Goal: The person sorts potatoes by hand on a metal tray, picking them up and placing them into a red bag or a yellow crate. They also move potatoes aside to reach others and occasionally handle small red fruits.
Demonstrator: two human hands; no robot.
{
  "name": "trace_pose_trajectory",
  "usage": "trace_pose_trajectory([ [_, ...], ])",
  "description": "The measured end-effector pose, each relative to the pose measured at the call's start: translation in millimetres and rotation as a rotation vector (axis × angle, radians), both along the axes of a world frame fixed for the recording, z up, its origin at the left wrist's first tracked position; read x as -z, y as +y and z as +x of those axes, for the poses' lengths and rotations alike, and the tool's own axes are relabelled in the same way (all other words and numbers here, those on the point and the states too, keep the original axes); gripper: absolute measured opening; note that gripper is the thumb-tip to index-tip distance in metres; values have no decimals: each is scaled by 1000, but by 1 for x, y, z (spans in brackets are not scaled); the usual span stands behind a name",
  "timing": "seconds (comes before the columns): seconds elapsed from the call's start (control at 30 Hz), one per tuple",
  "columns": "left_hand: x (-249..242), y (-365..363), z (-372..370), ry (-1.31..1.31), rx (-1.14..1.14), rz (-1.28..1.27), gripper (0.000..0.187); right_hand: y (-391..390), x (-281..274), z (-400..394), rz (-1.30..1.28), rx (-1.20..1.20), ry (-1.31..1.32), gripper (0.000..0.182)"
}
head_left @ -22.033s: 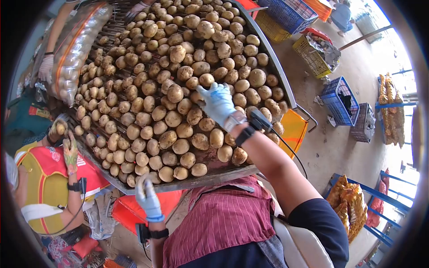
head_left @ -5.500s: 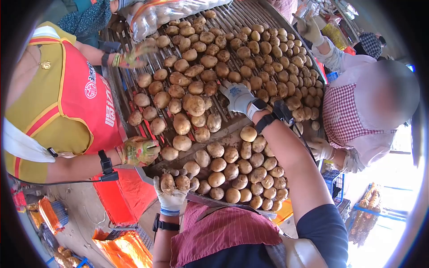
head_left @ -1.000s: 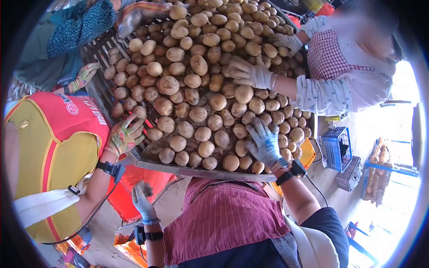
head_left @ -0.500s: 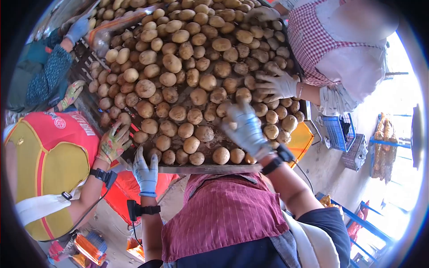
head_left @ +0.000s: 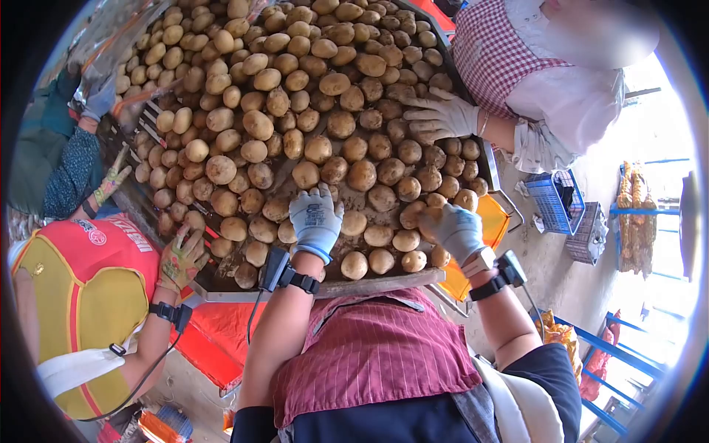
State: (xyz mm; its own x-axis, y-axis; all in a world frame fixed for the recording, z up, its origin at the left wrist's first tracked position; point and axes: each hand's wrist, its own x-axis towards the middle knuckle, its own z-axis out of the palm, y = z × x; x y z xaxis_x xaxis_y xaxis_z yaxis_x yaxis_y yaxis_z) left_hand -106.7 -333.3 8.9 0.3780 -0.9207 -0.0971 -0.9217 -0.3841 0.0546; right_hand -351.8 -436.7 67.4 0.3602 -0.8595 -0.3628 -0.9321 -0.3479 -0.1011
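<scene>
My left hand (head_left: 315,221), in a light blue work glove, lies palm down over the potatoes near the table's front edge. Its fingers are stretched forward, the tips close to a round potato (head_left: 305,175). Toward the right front corner, my right hand (head_left: 456,232) wears a matching glove and reaches in among the potatoes beside a potato (head_left: 413,215). Its fingertips are smeared and partly hidden, so I cannot tell whether they grip one. Several potatoes lie between my hands, among them a potato (head_left: 378,235) on the metal sorting table (head_left: 369,286).
Across the right side, a co-worker's white-gloved hand (head_left: 443,116) rests on potatoes. At left, another worker's patterned glove (head_left: 182,258) touches the pile, with further gloved hands beyond. A yellow chute (head_left: 493,221) hangs off the right edge; blue crates (head_left: 554,207) stand on the floor.
My left hand has moved from the front edge forward and right onto the potatoes. My right hand has shifted right and toward me. Potatoes near the front edge lie differently.
</scene>
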Motion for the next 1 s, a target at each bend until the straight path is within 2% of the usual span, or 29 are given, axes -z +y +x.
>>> trace_pose_trajectory([
  [0.03, -2, -4, -4, -1, 8, -5, 47, -9, 0, -12, 80, 38, 149, 54],
  [0.1, -6, -9, -10, 87, 41, 183, 48, -22, -3, -27, 2, -24, 214, 60],
  [0.17, -1, 4, -24, 46, 205, 39, 41, -39, -27, -1, -56, -78, 171, 53],
  [0.23, 2, 10, -27, 308, 190, -3, 45, -58, -34, 30, -206, -280, -325, 42],
  [0.3, 2, 24, -24, 662, 143, -250, 50, -87, -17, 74, -388, -384, -692, 31],
  [0.33, -7, 32, -23, 775, 94, -344, 49, -97, -12, 99, -285, -405, -709, 28],
  [0.37, -41, 35, -21, 1186, -179, -238, 46, -104, -8, 125, -181, -427, -721, 27],
  [0.43, -31, 55, -10, 1735, -362, -483, 39, -101, 7, 181, 39, -445, -778, 25],
  [0.5, -38, 78, -1, 2187, -431, -725, 42, -94, 42, 228, -71, -546, -725, 23],
  [0.53, -1, 100, 8, 2235, -458, -785, 48, -85, 49, 245, -74, -552, -731, 23],
  [0.6, -27, 111, 3, 2259, -546, -839, 42, -67, 58, 266, -317, -432, -516, 26],
  [0.63, -37, 117, 2, 2287, -635, -889, 37, -63, 56, 266, -316, -441, -521, 26],
  [0.67, -27, 125, 5, 2270, -574, -913, 26, -62, 50, 263, -227, -442, -482, 30],
  [0.7, -19, 133, 4, 2266, -573, -929, 26, -60, 44, 259, -138, -443, -442, 36],
  [0.77, -28, 135, 1, 2199, -882, -1137, 20, -60, 39, 259, -154, -453, -395, 41],
  [0.87, -40, 135, -7, 2251, -882, -1070, 22, -65, 43, 268, -233, -422, -332, 51],
  [1.0, -40, 133, -15, 2250, -919, -1022, 27, -63, 39, 280, -190, -294, -282, 50],
])
